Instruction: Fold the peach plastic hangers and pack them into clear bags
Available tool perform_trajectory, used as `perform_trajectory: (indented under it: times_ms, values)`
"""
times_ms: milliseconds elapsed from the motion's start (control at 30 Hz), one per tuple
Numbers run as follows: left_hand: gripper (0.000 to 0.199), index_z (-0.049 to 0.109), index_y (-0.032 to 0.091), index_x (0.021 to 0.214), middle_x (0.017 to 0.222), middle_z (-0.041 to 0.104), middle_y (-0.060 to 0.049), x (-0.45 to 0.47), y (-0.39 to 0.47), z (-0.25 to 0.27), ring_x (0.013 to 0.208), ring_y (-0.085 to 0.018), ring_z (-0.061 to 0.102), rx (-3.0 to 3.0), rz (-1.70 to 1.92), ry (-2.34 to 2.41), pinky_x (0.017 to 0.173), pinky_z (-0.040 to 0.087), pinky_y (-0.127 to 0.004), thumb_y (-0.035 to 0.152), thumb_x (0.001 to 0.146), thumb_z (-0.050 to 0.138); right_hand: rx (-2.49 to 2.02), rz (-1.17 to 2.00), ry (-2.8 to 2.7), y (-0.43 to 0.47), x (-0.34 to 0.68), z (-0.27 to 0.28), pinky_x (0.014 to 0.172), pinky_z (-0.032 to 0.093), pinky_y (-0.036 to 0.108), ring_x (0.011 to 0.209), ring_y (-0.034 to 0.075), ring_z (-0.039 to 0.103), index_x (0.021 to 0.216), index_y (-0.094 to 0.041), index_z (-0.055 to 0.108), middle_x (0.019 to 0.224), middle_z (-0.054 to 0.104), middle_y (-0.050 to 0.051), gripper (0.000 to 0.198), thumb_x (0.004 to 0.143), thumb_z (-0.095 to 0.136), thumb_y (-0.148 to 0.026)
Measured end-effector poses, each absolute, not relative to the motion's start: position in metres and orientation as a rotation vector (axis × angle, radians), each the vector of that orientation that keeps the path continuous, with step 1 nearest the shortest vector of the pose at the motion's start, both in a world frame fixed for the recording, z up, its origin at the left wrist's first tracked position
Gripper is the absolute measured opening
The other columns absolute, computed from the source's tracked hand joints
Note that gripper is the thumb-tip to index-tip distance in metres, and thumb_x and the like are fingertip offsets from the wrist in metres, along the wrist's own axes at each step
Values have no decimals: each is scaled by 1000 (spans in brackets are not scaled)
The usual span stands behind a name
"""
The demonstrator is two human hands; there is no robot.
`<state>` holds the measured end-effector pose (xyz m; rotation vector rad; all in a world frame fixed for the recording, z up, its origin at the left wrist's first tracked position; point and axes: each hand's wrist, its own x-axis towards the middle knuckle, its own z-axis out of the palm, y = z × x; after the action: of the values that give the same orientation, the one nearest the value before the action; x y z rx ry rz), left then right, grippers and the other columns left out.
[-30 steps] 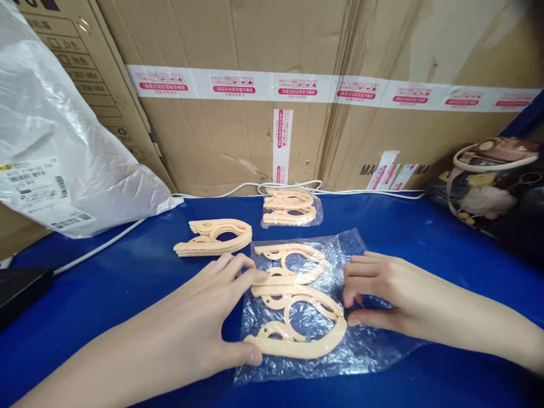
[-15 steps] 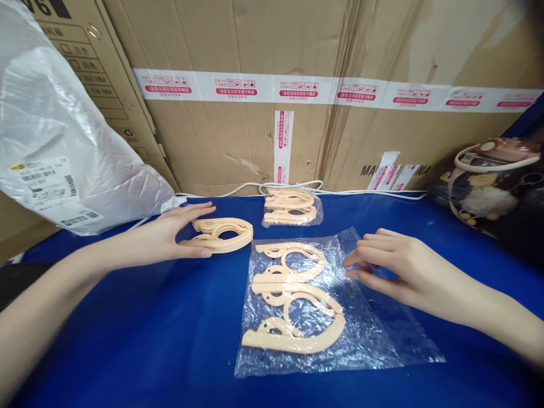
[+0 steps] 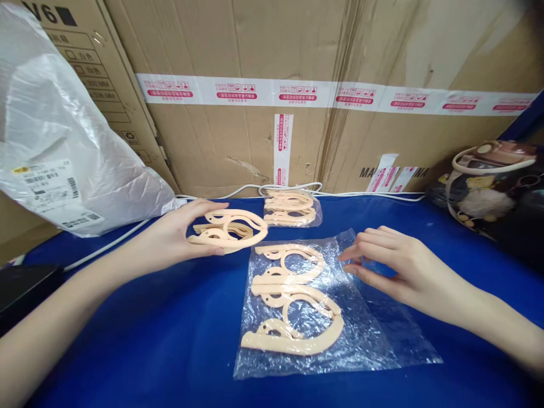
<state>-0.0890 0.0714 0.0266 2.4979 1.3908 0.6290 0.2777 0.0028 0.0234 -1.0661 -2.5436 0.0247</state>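
The left hand [image 3: 170, 241] has a tight grip on a small stack of peach plastic hangers [image 3: 229, 229], lifted a little off the blue table [image 3: 127, 328]. The right hand [image 3: 391, 263] is open, its fingertips resting on the edge of a clear bag [image 3: 365, 334]. Two more curvy, flat peach hangers [image 3: 291, 303] lie on that bag, between both hands.

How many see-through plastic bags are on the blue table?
2. One clear bag lies flat in front with peach hangers on it, the right hand touching its edge. A smaller sealed bag of hangers sits at the back by the boxes.
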Motion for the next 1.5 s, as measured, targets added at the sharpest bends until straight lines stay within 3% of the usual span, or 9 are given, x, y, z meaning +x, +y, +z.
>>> perform_trajectory:
  times_ms: [167, 333, 433, 600, 800, 967, 1367, 1433, 1500]
  values:
    - [66, 39, 29, 138, 131, 48, -7, -43, 33, 22, 119, -27, 49, 2642, 811, 1121, 101, 43, -42, 48, 81, 67, -1276, 626, -2172, -10, 260, 21, 61, 39, 25, 70, 14, 52, 112, -27, 54, 83, 58, -1, 24, 92, 53, -41]
    - [73, 28, 31, 142, 135, 42, -7, -12, 1, 12, 124, -26, 43, 2657, 776, 1002, 103, 41, -40, 45, 82, 67, -1190, 1300, -1840, -13, 247, 16, 52, 30, 22, 59, 9, 34, 82, -21, 55, 68, 39, -5, 27, 93, 51, -45]
    - [76, 25, 31, 143, 140, 38, -8, -10, -3, 9, 128, -28, 39, 2655, 732, 1020, 104, 40, -42, 52, 82, 65, -1114, 1462, -1726, -11, 246, 13, 50, 24, 21, 57, 8, 28, 80, -18, 55, 66, 34, -5, 29, 92, 53, -45]
    - [81, 16, 24, 148, 148, 30, -11, -14, 1, 6, 135, -28, 31, 2776, 718, 1020, 109, 32, -44, 62, 86, 51, -998, 1511, -1734, -8, 246, 9, 48, 23, 21, 55, 7, 25, 86, -18, 59, 66, 36, -5, 25, 94, 53, -40]
    - [78, 29, 12, 142, 129, 51, -14, -16, 7, 3, 119, -27, 46, 3095, 802, 939, 102, 35, -38, 63, 86, 49, -1013, 1491, -1767, -7, 249, 6, 47, 23, 21, 54, 7, 28, 81, -18, 57, 64, 38, -6, 26, 94, 52, -40]
    - [79, 34, 4, 139, 131, 53, -17, -17, 7, 4, 120, -29, 47, 3284, 856, 880, 101, 32, -38, 63, 88, 47, -1032, 1460, -1783, -8, 252, 5, 45, 22, 21, 52, 7, 28, 78, -18, 55, 62, 38, -6, 28, 93, 53, -41]
    - [70, 34, 9, 140, 133, 50, -15, -16, 7, 3, 120, -29, 46, 3204, 825, 934, 99, 34, -40, 56, 90, 50, -1037, 1448, -1793, -7, 250, 5, 44, 27, 19, 50, 5, 31, 82, -17, 56, 59, 39, -6, 29, 93, 52, -43]
    - [68, 33, 11, 141, 133, 50, -14, -15, 5, 3, 120, -27, 46, 3154, 822, 943, 100, 34, -39, 53, 90, 52, -1079, 1373, -1842, -8, 250, 7, 46, 33, 18, 51, 6, 37, 82, -18, 57, 60, 43, -5, 29, 94, 50, -43]
    - [68, 31, 12, 142, 132, 50, -13, -13, 2, 3, 120, -26, 46, 3079, 826, 974, 101, 35, -38, 51, 90, 53, -1126, 1149, -1947, -11, 250, 10, 59, 46, 22, 65, 11, 53, 96, -21, 59, 74, 55, -1, 23, 94, 50, -41]
